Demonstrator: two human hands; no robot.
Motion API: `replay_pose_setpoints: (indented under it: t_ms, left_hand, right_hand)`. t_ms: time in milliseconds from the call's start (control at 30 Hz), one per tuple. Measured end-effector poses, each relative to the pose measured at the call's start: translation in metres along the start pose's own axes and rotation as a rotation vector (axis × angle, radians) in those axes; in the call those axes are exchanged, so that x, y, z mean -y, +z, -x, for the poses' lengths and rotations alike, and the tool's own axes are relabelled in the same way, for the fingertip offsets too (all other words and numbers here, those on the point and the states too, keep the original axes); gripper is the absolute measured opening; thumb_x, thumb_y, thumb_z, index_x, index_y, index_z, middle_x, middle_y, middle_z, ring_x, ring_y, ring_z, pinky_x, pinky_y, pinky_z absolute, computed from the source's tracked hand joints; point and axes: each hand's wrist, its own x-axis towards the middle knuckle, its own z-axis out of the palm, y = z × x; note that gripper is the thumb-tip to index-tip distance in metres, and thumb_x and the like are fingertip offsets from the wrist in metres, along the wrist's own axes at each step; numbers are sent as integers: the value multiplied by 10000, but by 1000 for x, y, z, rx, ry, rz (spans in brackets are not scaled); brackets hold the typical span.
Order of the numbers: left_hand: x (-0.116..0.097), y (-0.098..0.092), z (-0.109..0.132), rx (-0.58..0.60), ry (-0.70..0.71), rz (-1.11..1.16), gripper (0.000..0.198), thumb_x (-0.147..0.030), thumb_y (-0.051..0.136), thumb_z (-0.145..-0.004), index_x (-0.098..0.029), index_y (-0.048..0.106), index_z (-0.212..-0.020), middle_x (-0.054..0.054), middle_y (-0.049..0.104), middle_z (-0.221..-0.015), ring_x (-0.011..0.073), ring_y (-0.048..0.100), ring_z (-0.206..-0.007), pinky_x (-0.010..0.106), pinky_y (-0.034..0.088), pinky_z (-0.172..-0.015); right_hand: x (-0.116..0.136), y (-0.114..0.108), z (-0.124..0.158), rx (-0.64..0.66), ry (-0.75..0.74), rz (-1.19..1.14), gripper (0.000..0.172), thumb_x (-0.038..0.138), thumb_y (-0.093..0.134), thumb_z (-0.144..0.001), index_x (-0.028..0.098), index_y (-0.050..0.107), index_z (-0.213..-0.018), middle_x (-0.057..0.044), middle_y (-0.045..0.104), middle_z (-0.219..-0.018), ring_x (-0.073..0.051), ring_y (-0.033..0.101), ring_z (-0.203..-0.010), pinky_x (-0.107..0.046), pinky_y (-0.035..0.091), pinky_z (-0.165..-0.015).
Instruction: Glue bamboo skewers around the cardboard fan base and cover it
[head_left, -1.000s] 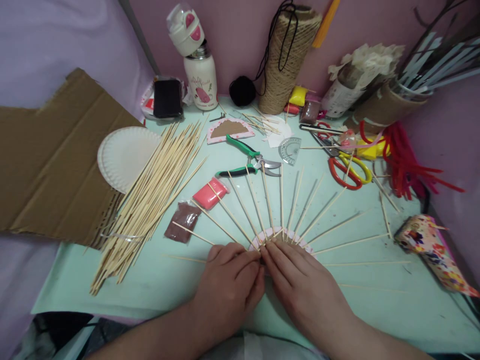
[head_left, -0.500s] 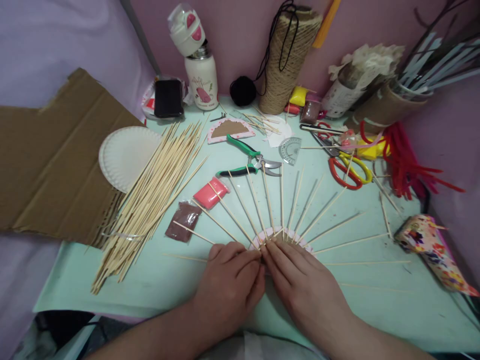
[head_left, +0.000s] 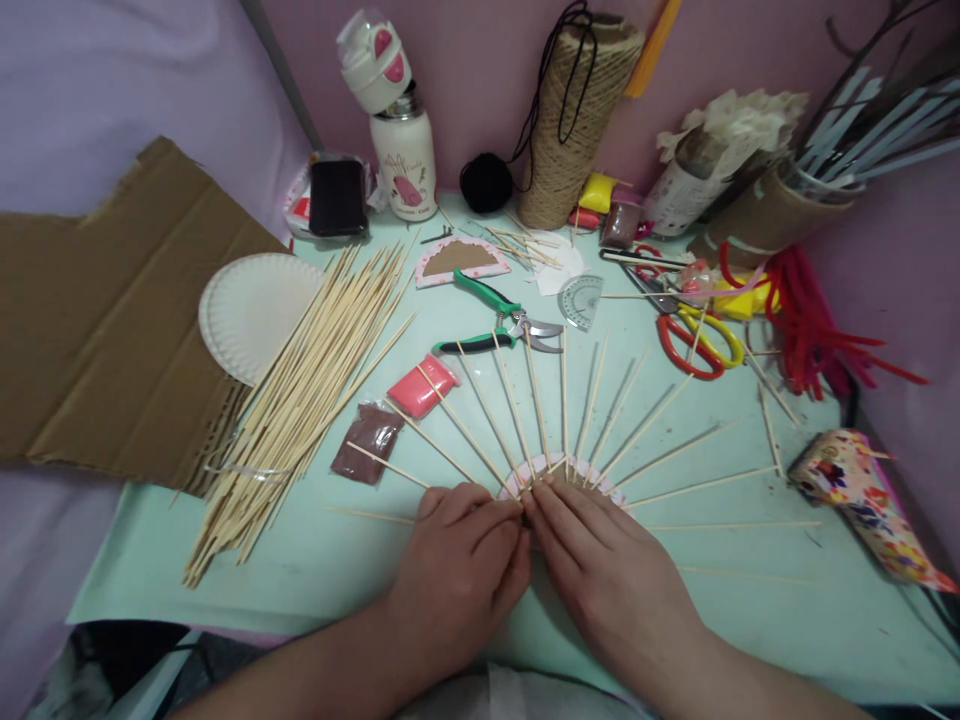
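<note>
My left hand [head_left: 457,570] and my right hand [head_left: 600,570] lie side by side, fingers stretched flat, on a pink-rimmed half-disc [head_left: 600,487] near the table's front edge. Their fingertips meet at the disc's top, where the skewer ends gather. Several thin bamboo skewers [head_left: 562,400] fan out from under the disc like spokes, from far left round to far right. Most of the disc is hidden under the hands. Neither hand grips anything that I can see.
A big bundle of skewers [head_left: 300,390] lies left, beside a paper plate [head_left: 240,310] and cardboard [head_left: 97,330]. Green pruners [head_left: 495,320], red scissors [head_left: 690,335], a protractor [head_left: 581,300], clay packets [head_left: 420,385], a twine roll [head_left: 562,130] and a bottle [head_left: 405,160] crowd the back.
</note>
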Motion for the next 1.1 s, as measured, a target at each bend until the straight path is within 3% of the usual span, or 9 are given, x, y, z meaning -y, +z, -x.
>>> replay_pose_setpoints:
  t_ms: [1100]
  left_hand:
    - [0, 0, -1, 0, -5, 10, 145, -137, 558, -902, -171, 682, -838, 19, 758, -870, 182, 608, -788, 368, 446, -710]
  right_hand:
    - [1, -2, -2, -30, 3, 10, 342, 95, 426, -945, 64, 721, -1115, -133, 720, -1164, -263, 631, -1091, -403, 547, -932]
